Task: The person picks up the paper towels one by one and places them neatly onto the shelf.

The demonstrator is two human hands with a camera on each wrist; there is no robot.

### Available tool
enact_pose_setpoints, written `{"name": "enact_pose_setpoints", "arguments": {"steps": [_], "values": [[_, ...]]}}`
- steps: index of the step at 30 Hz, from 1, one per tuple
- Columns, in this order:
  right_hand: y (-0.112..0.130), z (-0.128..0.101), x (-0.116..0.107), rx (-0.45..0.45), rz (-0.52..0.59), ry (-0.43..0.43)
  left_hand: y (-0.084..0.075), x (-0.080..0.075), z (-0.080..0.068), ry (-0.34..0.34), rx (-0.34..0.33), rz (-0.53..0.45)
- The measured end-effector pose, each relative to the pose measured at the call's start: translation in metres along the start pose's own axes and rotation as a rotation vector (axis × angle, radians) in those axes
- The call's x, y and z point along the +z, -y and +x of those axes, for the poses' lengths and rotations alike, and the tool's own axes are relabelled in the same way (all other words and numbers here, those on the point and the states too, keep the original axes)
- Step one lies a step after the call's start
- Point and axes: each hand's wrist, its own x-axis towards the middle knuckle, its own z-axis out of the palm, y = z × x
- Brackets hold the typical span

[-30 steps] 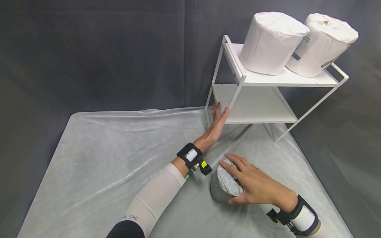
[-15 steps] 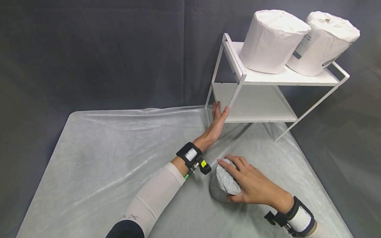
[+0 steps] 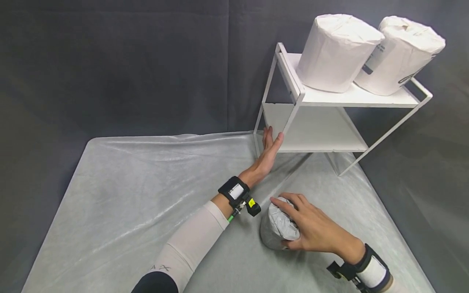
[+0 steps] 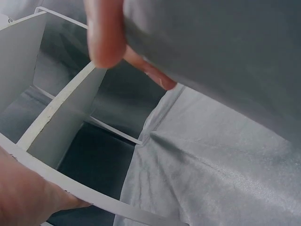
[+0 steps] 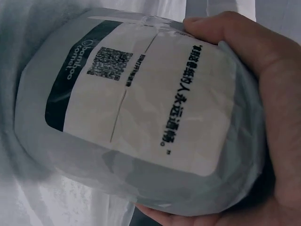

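Observation:
A paper-wrapped toilet roll (image 3: 280, 228) stands on the cloth near the front right in the head view. My right hand (image 3: 311, 230) grips its upper part, thumb on the near side and fingers over the far side. Printed text, a QR code and a dark band show on the wrapped roll (image 5: 155, 108) in the right wrist view. My left hand (image 3: 264, 158) touches the left side frame of the white two-tier shelf (image 3: 322, 130), its fingers straight. In the left wrist view, part of my left hand (image 4: 28, 190) lies against the white frame.
Two white wrapped rolls, one on the left (image 3: 337, 53) and one on the right (image 3: 401, 57), stand side by side on the upper tier. A grey cloth (image 3: 146, 195) with wrinkles covers the table. Dark curtains (image 3: 146, 69) hang behind and to the right.
My right hand has shifted slightly left and its thumb has drawn in against the roll. My left hand stays on the shelf frame.

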Motion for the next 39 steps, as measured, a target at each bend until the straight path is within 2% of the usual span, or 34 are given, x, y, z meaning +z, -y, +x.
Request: {"name": "enact_pose_setpoints", "arguments": {"steps": [9, 23, 28, 39], "values": [[-0.005, -0.006, -0.020, 0.037, -0.028, 0.013, -0.001, 0.000, 0.000, -0.007, 0.003, 0.004], [-0.014, -0.020, -0.060, 0.061, -0.101, -0.020, 0.000, -0.002, 0.000, -0.009, 0.008, -0.013], [-0.017, -0.022, -0.078, 0.083, -0.106, -0.016, -0.001, -0.002, 0.000, -0.004, 0.013, -0.019], [-0.030, -0.016, -0.128, 0.091, -0.145, -0.067, 0.001, 0.000, 0.001, 0.010, 0.017, -0.014]]}}
